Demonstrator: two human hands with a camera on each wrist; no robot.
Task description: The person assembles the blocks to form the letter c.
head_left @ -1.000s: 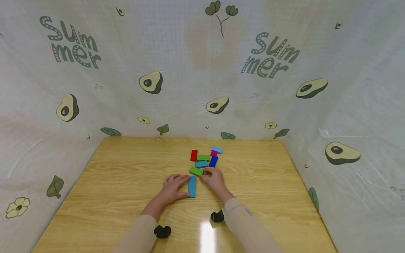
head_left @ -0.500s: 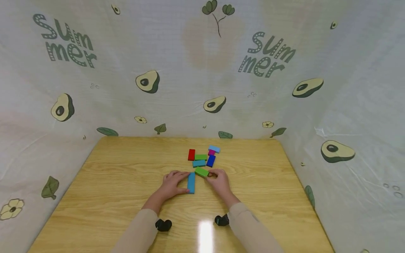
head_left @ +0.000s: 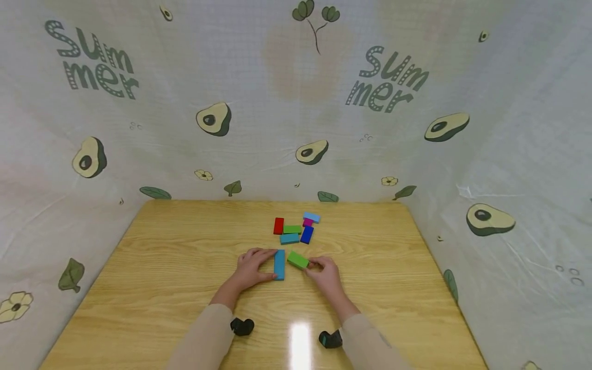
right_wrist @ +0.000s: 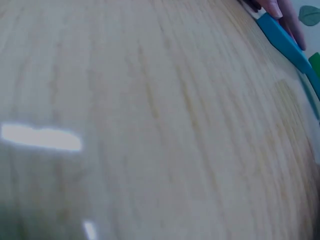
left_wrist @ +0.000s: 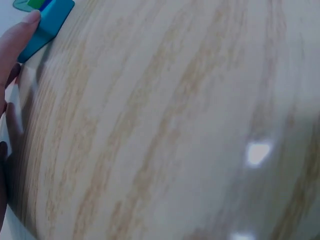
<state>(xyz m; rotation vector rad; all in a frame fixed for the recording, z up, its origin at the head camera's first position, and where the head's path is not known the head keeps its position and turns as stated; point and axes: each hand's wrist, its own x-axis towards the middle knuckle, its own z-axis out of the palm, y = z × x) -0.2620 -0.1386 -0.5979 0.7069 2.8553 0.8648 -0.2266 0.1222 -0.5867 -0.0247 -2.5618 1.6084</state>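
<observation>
My left hand (head_left: 252, 268) grips a long blue block (head_left: 279, 265) by its ends, thumb at the near end and fingers at the far end. The block lies lengthwise away from me on the table. In the left wrist view the thumb touches the blue block (left_wrist: 50, 25). To its right, my right hand (head_left: 325, 273) pinches the right end of a green block (head_left: 298, 260), which sits at a slant, apart from the blue one. Whether the green block touches the table I cannot tell. The right wrist view shows only a sliver of the green block (right_wrist: 315, 62).
Beyond the hands, a loose cluster holds a red block (head_left: 278, 226), another green block (head_left: 292, 229), a teal-blue block (head_left: 289, 239), a dark blue block (head_left: 307, 235), a magenta block (head_left: 308, 222) and a light blue block (head_left: 312, 217). A printed cloth (head_left: 259, 169) hangs behind the wooden table (head_left: 194, 231).
My right hand has drawn the green block rightward and nearer to me, away from the cluster and the blue block's far end. The left hand has slid the blue block slightly farther away.
</observation>
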